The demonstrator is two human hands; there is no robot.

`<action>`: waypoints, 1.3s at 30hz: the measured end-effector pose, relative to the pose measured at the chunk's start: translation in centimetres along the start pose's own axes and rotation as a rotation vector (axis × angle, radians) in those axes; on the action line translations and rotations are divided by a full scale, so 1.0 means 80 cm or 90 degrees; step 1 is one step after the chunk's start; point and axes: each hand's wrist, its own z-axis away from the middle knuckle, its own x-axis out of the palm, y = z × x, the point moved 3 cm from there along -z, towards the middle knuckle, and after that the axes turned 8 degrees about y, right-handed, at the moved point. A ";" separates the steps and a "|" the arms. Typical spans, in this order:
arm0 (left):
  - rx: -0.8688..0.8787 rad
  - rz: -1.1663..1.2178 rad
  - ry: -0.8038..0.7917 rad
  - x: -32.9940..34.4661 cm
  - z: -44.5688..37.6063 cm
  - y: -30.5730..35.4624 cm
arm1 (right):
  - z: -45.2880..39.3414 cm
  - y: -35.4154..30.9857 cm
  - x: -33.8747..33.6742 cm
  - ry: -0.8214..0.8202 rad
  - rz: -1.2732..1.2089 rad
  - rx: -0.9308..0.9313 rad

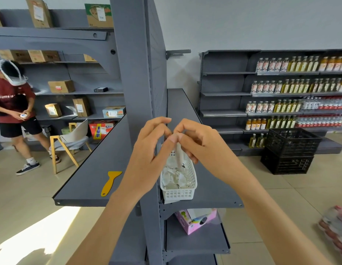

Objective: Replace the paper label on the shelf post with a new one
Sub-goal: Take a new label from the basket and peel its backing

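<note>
The grey shelf post (pixel 133 77) rises straight ahead between two grey shelves. My left hand (pixel 149 150) and my right hand (pixel 195 140) meet in front of it, thumbs and fingertips pinched together on a small white paper label (pixel 179 155) that hangs down from them. Right below the hands, a white plastic basket (pixel 179 194) on the right shelf holds several crumpled white paper pieces. A yellow plastic scraper (pixel 110 182) lies on the left shelf. No label shows on the visible face of the post.
A pink box (pixel 196 220) sits on the lower shelf. Two stacked black crates (pixel 288 150) stand on the floor at right, before shelves of bottles (pixel 292 88). At left a person in a red shirt (pixel 13 104) stands beside a wooden chair (pixel 70 142) and cardboard boxes.
</note>
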 end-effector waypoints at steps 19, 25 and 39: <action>0.060 -0.138 0.038 0.006 -0.019 0.007 | -0.025 0.105 0.012 -0.005 0.027 0.154; 0.090 -0.106 0.066 0.000 -0.046 0.015 | -0.042 0.153 0.032 0.007 0.017 0.205; 0.040 0.032 0.130 -0.046 -0.070 0.015 | -0.050 0.258 0.080 -0.121 0.455 0.214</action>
